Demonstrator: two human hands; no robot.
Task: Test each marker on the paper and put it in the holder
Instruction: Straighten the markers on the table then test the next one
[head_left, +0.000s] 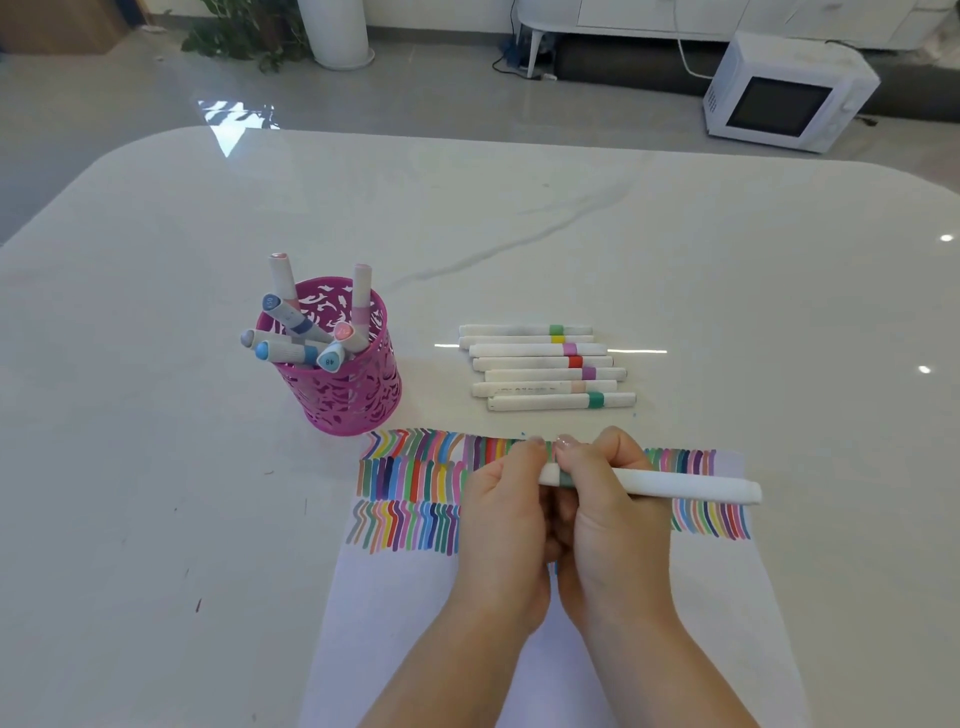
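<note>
Marker (675, 484) pinched by both hands' fingers (563, 452), barrel jutting right.

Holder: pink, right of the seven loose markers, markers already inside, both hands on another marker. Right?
No: head view shows the pink holder left of the seven loose markers, not right. Markers are inside; left hand and right hand grip another marker.

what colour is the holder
Pink: the holder has a cut-out lacy pattern through its wall. Head view shows it.
</note>
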